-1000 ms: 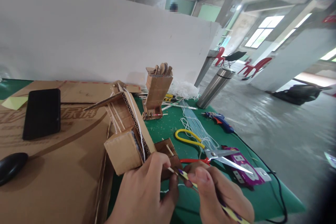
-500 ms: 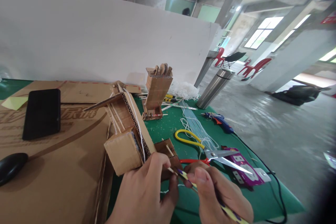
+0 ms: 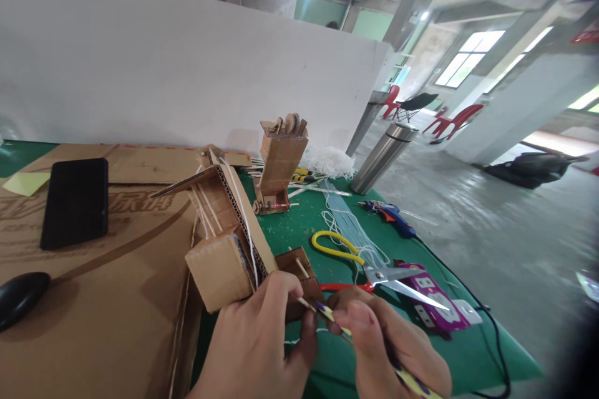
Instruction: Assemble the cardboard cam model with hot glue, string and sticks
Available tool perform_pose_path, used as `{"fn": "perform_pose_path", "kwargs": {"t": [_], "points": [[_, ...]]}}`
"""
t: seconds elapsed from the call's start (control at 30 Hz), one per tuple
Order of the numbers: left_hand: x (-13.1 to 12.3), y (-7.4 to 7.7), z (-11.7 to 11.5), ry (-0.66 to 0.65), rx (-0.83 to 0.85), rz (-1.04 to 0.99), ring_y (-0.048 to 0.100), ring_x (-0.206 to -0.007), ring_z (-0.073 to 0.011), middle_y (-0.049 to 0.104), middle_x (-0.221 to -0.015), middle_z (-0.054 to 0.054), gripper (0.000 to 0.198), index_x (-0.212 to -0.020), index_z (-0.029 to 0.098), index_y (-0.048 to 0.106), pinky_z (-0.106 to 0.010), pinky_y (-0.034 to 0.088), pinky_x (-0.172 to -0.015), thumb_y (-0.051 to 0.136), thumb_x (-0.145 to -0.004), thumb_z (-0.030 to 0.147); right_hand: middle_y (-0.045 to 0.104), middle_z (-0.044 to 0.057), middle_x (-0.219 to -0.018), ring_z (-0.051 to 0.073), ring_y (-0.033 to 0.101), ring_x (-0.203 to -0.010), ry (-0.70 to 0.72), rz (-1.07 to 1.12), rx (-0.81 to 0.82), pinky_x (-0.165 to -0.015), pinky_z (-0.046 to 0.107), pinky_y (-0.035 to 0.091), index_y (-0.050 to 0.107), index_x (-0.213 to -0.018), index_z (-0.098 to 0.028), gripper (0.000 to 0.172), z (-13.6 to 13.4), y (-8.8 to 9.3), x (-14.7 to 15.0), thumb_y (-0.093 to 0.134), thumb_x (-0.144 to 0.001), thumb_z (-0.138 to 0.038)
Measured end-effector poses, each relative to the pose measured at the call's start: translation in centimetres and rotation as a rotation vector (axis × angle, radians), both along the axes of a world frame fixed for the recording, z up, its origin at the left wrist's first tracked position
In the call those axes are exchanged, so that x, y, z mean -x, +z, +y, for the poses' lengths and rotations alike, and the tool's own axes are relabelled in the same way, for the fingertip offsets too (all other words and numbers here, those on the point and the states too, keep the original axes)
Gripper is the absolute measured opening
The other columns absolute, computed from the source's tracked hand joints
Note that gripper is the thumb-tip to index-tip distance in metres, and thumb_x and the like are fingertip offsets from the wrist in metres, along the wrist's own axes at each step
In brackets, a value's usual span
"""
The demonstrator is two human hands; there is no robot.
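Observation:
My right hand (image 3: 388,340) is closed around a yellow and purple pen-like tool (image 3: 412,380), whose tip points left. That tip meets a thin wooden stick (image 3: 306,304) beside my left fingers. My left hand (image 3: 262,330) is closed at the lower end of a cardboard model (image 3: 219,271) with sticks and white string; the exact grip is partly hidden. Between and above the hands lies a small open cardboard piece (image 3: 297,262) with a stick across it. Scissors (image 3: 374,274) with one yellow and one red handle lie open just beyond my right hand.
A cardboard sheet (image 3: 93,299) on the left bears a black tablet (image 3: 75,202) and a mouse (image 3: 21,299). Behind stand a cardboard holder (image 3: 283,162) and a steel flask (image 3: 384,159). A glue gun (image 3: 390,218) and purple packet (image 3: 435,302) lie right on the green table (image 3: 496,349).

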State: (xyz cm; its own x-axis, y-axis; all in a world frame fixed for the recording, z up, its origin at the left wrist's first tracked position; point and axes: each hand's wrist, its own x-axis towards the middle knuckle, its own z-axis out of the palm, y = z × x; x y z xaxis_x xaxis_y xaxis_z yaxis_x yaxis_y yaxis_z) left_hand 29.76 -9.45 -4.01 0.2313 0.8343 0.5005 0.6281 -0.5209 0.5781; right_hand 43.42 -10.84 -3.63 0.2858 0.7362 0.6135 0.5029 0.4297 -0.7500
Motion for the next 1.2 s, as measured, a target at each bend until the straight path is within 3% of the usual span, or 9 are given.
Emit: {"fn": "perform_pose_path", "kwargs": {"t": [0.2,0.4,0.67,0.93,1.03,1.1,1.17,1.2], "points": [[0.1,0.2,0.0,-0.007,0.011,0.0,0.069,-0.053,-0.012,0.067,-0.07,0.012,0.029,-0.095,0.029,0.036,-0.02,0.046,-0.048,0.054,-0.08,0.011,0.058,0.0,-0.053,0.01,0.055,-0.047,0.017,-0.007,-0.004,-0.041,0.023,0.031,0.059,-0.059,-0.019,0.041,0.1,-0.1,-0.1,0.055,-0.097,-0.035],[0.0,-0.1,0.1,-0.006,-0.006,0.007,0.07,-0.055,-0.0135,0.067,-0.071,0.01,0.028,-0.096,0.028,0.037,-0.022,0.046,-0.049,0.052,-0.081,0.011,0.058,-0.002,-0.051,0.007,0.041,-0.038,-0.004,-0.066,-0.002,-0.039,0.024,0.028,0.059,-0.061,-0.02,0.039,0.2,0.2,-0.1,0.054,-0.098,-0.032],[-0.1,-0.1,0.0,0.003,-0.007,-0.003,0.071,-0.056,-0.0133,0.068,-0.073,0.01,0.027,-0.096,0.029,0.037,-0.022,0.046,-0.049,0.051,-0.081,0.011,0.057,-0.003,-0.051,0.008,0.049,-0.043,-0.006,-0.054,-0.025,-0.043,0.023,0.032,0.058,-0.061,-0.019,0.038,0.2,0.1,0.1,0.054,-0.097,-0.031],[-0.1,-0.1,0.0,0.014,0.018,0.02,0.071,-0.056,-0.0135,0.068,-0.073,0.011,0.03,-0.096,0.03,0.036,-0.022,0.045,-0.049,0.052,-0.079,0.011,0.056,-0.003,-0.051,0.007,0.043,-0.04,0.019,-0.037,-0.002,-0.041,0.023,0.03,0.059,-0.062,-0.019,0.04,0.2,-0.1,-0.2,0.053,-0.098,-0.032],[0.0,0.0,0.0,0.019,0.021,0.021,0.07,-0.056,-0.0131,0.068,-0.072,0.012,0.029,-0.097,0.03,0.036,-0.022,0.046,-0.049,0.051,-0.08,0.013,0.06,-0.002,-0.057,0.009,0.052,-0.046,0.109,0.067,-0.108,-0.045,0.021,0.038,0.06,-0.062,-0.019,0.039,0.3,-0.3,-1.0,0.052,-0.099,-0.03],[0.1,0.2,-0.1,0.02,0.029,0.027,0.068,-0.053,-0.0127,0.067,-0.069,0.013,0.026,-0.097,0.03,0.036,-0.022,0.046,-0.049,0.05,-0.082,0.015,0.063,0.0,-0.062,0.014,0.062,-0.059,0.157,0.147,-0.188,-0.058,0.024,0.049,0.061,-0.062,-0.019,0.038,0.3,-0.4,-2.3,0.051,-0.098,-0.03],[0.3,0.3,-0.2,0.017,0.039,0.036,0.067,-0.052,-0.0125,0.065,-0.065,0.014,0.023,-0.096,0.03,0.036,-0.022,0.045,-0.048,0.049,-0.084,0.017,0.062,0.001,-0.062,0.016,0.064,-0.065,0.134,0.156,-0.152,-0.064,0.028,0.053,0.059,-0.062,-0.02,0.041,0.1,-0.5,-4.0,0.048,-0.099,-0.032],[0.5,0.3,-0.3,0.013,0.043,0.039,0.067,-0.052,-0.0123,0.064,-0.066,0.013,0.022,-0.095,0.031,0.036,-0.022,0.045,-0.047,0.049,-0.084,0.017,0.06,0.0,-0.059,0.015,0.061,-0.06,0.103,0.111,-0.078,-0.059,0.026,0.051,0.058,-0.061,-0.02,0.042,-0.1,-0.6,-5.0,0.047,-0.099,-0.034]]}}
